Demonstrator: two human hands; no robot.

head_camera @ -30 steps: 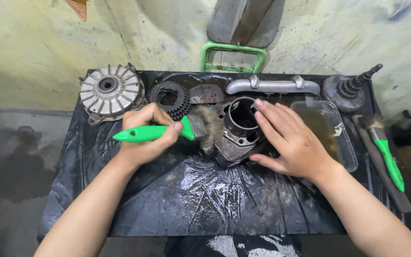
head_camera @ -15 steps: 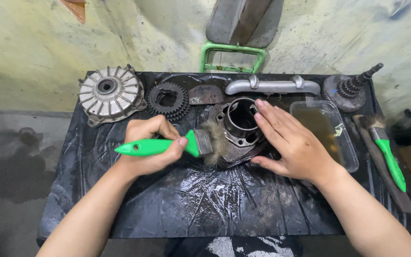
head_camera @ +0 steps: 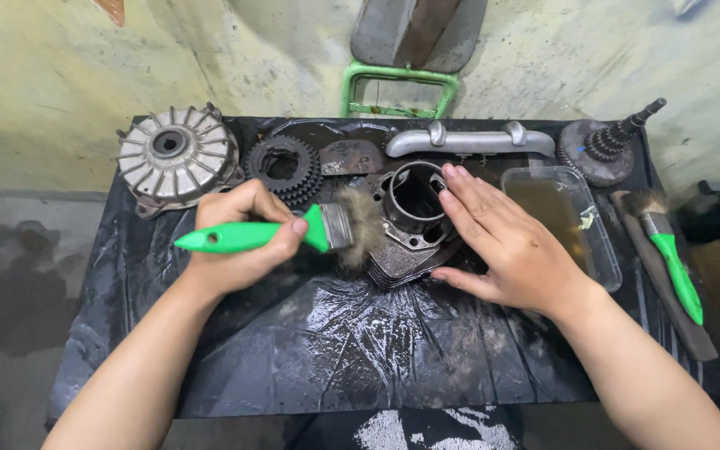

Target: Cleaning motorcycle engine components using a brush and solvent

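The green-handled brush lay crosswise, bristles pointing right against the finned engine cylinder at mid-bench. The left hand was curled tight around its handle. The right hand lay flat, fingers spread, on the cylinder. A second green brush rested far right; two in all.
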